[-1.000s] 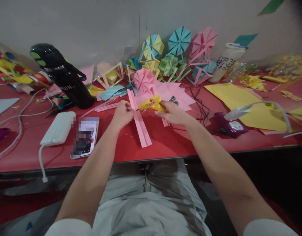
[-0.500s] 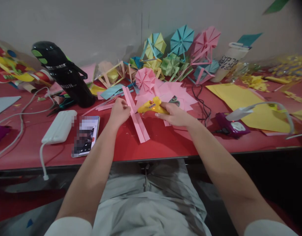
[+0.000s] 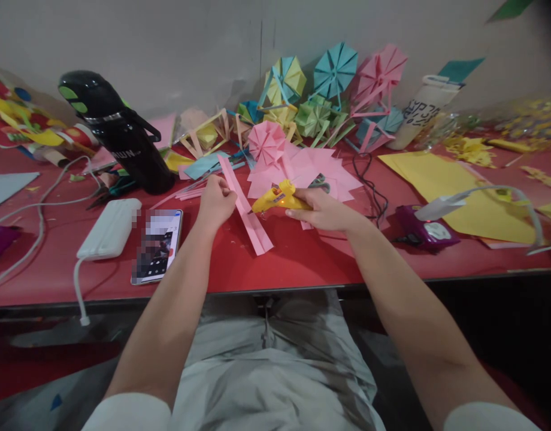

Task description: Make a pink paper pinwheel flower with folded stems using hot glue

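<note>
My left hand [image 3: 218, 200] is closed on the left edge of a long pink paper strip [image 3: 256, 234], creased along its length and slanting over the red table. My right hand [image 3: 320, 208] grips a yellow hot glue gun [image 3: 275, 197], its nozzle pointing left at the middle of the strip. Whether the nozzle touches the paper I cannot tell. Just behind the gun lie pink paper sheets [image 3: 342, 179] and a round pleated pink paper piece [image 3: 266, 143].
A black bottle [image 3: 123, 137], a white power bank [image 3: 111, 230] and a phone [image 3: 161, 248] stand or lie to the left. Folded paper umbrellas [image 3: 335, 70] line the wall. Yellow paper [image 3: 459, 197] and a purple socket adapter [image 3: 426, 227] are on the right.
The glue gun's nozzle has moved down slightly along the strip, towards its near end. Both hands keep their hold; the whole view has shifted a little.
</note>
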`<state>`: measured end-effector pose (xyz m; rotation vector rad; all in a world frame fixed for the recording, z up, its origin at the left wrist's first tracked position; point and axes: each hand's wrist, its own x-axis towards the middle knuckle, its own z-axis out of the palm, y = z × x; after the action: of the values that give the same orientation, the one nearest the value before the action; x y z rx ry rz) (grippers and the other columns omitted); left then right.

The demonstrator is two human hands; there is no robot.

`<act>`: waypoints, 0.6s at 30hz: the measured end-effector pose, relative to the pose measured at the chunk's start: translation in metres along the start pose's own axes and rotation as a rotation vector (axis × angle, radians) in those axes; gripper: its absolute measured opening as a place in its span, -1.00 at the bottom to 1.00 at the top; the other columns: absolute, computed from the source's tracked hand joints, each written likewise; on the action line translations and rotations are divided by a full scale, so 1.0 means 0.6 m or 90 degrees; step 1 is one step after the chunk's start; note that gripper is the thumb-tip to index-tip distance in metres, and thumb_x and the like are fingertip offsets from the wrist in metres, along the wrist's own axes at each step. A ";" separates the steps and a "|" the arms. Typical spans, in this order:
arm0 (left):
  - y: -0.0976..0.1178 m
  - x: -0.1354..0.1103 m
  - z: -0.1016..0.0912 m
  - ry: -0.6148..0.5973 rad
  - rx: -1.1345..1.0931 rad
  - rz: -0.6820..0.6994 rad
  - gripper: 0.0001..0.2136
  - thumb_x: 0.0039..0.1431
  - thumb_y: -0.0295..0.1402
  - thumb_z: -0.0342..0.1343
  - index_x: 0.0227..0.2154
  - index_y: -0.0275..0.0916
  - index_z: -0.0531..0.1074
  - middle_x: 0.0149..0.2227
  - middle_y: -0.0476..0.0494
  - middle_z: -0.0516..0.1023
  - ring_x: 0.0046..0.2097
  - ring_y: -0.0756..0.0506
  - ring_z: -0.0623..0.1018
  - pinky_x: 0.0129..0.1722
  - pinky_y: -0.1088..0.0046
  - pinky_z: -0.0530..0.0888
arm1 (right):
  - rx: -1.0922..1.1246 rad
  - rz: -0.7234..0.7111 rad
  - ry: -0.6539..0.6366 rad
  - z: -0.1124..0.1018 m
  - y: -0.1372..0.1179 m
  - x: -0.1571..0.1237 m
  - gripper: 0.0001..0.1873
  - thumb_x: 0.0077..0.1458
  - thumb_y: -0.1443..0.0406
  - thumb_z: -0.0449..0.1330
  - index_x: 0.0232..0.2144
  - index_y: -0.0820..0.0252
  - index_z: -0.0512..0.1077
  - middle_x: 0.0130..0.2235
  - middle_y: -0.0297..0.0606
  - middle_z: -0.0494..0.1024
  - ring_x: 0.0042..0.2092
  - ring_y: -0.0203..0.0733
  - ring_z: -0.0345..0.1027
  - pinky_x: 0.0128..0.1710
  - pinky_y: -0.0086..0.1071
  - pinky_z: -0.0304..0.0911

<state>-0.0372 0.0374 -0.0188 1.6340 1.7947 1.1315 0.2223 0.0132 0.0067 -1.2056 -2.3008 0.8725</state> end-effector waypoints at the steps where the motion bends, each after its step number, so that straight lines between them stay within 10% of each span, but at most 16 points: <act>1: 0.000 0.000 0.000 0.001 0.001 0.000 -0.72 0.01 -0.59 0.10 -0.38 -0.13 0.12 -0.42 0.04 0.36 -0.31 -0.08 0.47 -0.24 0.33 0.40 | -0.004 -0.004 0.000 -0.001 -0.001 -0.001 -0.65 0.17 0.08 0.16 -0.17 0.25 0.40 -0.29 -0.17 0.49 -0.31 -0.13 0.30 -0.29 -0.25 0.23; 18: -0.006 0.005 0.000 0.013 -0.008 -0.029 -0.73 0.00 -0.58 0.10 -0.39 -0.12 0.12 -0.43 0.04 0.36 -0.31 -0.08 0.47 -0.27 0.34 0.39 | 0.009 -0.024 -0.049 -0.009 0.000 -0.007 -0.70 0.17 0.05 0.21 -0.31 0.17 0.38 -0.40 -0.26 0.49 -0.45 -0.21 0.33 -0.44 -0.34 0.19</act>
<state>-0.0396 0.0403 -0.0211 1.5721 1.8237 1.1412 0.2280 0.0113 0.0104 -1.1368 -2.3659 0.9357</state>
